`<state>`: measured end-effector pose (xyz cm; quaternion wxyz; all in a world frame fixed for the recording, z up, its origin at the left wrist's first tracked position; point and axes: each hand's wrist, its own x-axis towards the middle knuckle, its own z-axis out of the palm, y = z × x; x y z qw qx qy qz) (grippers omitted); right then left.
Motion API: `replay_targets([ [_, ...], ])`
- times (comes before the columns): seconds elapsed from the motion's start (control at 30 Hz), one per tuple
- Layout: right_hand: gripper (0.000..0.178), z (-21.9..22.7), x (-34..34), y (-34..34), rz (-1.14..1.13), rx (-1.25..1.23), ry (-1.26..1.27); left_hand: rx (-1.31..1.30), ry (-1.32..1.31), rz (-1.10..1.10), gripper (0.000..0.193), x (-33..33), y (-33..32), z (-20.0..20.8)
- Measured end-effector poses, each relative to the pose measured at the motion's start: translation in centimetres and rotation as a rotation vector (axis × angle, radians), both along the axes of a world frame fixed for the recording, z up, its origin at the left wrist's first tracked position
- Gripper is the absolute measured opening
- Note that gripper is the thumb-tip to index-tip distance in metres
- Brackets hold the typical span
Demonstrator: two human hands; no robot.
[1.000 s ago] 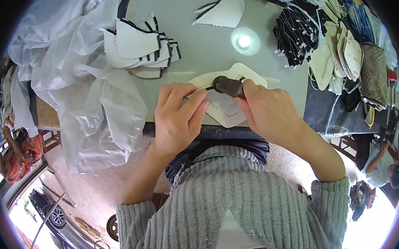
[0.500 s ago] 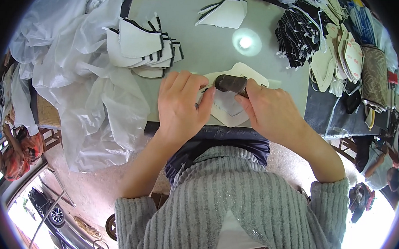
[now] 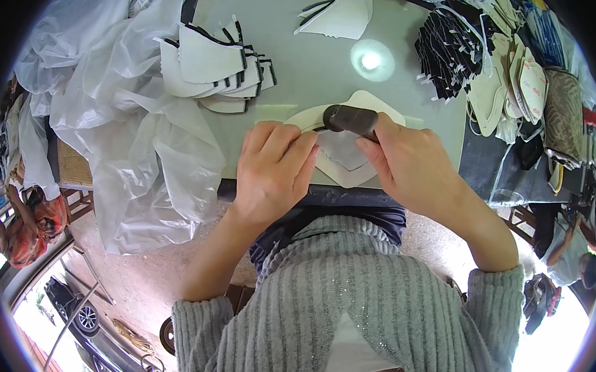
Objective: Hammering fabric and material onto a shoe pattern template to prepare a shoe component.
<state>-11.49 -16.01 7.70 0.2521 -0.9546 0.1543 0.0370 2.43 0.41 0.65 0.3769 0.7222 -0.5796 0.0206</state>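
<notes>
Two hands were in use. My right hand [image 3: 419, 161] was closed on the dark hammer [image 3: 351, 120], close behind its head. The cream shaped panel [image 3: 365, 100] lay between my hands, near the front edge of the desk [image 3: 303, 66], with a pale grey piece [image 3: 343, 148] on it. Compared with half a second earlier, my left hand [image 3: 270, 171] had drawn back toward me, its fingers more bent at the panel's left rim; whether they pinched it, I could not tell. The hammer head had barely shifted. In my judgement, this gave the fingertips more clearance from it.
</notes>
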Motion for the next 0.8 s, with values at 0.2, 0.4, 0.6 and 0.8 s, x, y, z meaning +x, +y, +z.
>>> replay_targets([
  [0.2,0.03,-0.3,0.4,0.6,0.058,-0.019,0.04,0.002,-0.003,-0.009,0.021,0.0,0.2,-0.1],
  [0.4,0.029,-0.9,0.5,0.4,0.072,-0.048,-0.003,-0.032,0.013,-0.02,0.02,0.1,-0.1,0.1],
  [0.6,0.029,-0.8,0.8,-0.1,0.092,-0.063,-0.007,-0.032,0.008,-0.005,0.018,0.1,-0.1,0.2],
  [0.8,0.031,-0.3,1.4,-0.5,0.135,-0.066,-0.005,-0.058,0.052,0.006,0.026,0.2,0.0,0.0],
])
